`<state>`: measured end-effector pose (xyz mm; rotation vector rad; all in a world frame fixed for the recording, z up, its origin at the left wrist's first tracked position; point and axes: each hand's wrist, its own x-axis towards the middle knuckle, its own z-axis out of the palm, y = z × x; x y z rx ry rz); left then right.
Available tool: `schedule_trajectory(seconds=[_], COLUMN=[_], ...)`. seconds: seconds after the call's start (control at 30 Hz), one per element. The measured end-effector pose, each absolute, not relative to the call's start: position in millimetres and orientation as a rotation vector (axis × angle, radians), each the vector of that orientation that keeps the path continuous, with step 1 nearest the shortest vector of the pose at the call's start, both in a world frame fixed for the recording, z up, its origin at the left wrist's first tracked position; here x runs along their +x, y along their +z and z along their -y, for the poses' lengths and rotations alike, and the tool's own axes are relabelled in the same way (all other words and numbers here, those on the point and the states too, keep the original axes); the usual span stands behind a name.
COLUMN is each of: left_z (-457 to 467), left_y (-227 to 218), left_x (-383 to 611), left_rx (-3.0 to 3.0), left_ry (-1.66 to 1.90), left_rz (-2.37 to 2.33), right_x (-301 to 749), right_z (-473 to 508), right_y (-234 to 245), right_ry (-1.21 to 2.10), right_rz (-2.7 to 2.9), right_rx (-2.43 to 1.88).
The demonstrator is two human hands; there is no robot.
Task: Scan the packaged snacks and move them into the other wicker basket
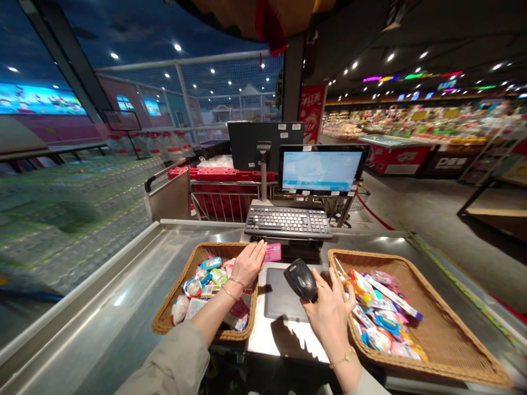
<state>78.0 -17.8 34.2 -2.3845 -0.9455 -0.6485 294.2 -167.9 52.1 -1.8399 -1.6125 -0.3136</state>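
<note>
My left hand (249,263) reaches over the right side of the left wicker basket (158,312), its fingers together on a small pink packet (273,252). The packet sticks out past the fingertips, near the front of the keyboard. In my right hand (329,310) is a black handheld barcode scanner (300,278), above a dark grey pad (275,299). Part of my grip on it is hidden. Small packaged goods (212,263) fill much of the left basket. More packaged goods (381,310) lie in the left part of the right wicker basket (448,329).
A black keyboard (288,219) stands behind the pad, below a lit monitor (321,170). The metal counter (102,307) runs along the left. Behind it are a metal cart (222,200) and red crates (230,174). Stacked bottle packs (61,219) stand at far left.
</note>
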Motion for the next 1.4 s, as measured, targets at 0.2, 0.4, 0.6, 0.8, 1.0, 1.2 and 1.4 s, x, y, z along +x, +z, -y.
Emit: schedule_trajectory(seconds=[0.2,0.4,0.6,0.8,1.0,1.2,1.4], left_z=[15.7,14.3,13.6,14.4,15.7,17.8,20.5], left_y=[31.9,30.5,30.5,33.2,34.4,36.0,39.2], left_x=[78.8,80.9,81.5,83.8,84.3,84.0,86.4], left_rx=[-2.371,-2.378,-2.39,-2.376,-2.367,-2.367,-2.327], left_ry=[-0.663,-0.669,-0.665,-0.661,-0.669,-0.68,-0.698], left_rz=[0.942,0.94,0.945,0.942,0.939,0.936,0.899], right_x=[294.8,294.7,294.1,294.2,293.2,292.4,291.6], right_z=[166.5,166.5,167.2,168.8,171.1,173.2,175.1], right_y=[49.6,50.7,52.7,53.0,55.1,57.0,59.0], right_ry=[-0.305,-0.319,-0.325,-0.266,-0.266,-0.29,-0.324], right_rz=[1.613,1.624,1.625,1.618,1.647,1.662,1.639], right_rx=[-1.836,-1.818,-1.811,-1.802,-1.77,-1.773,-1.795])
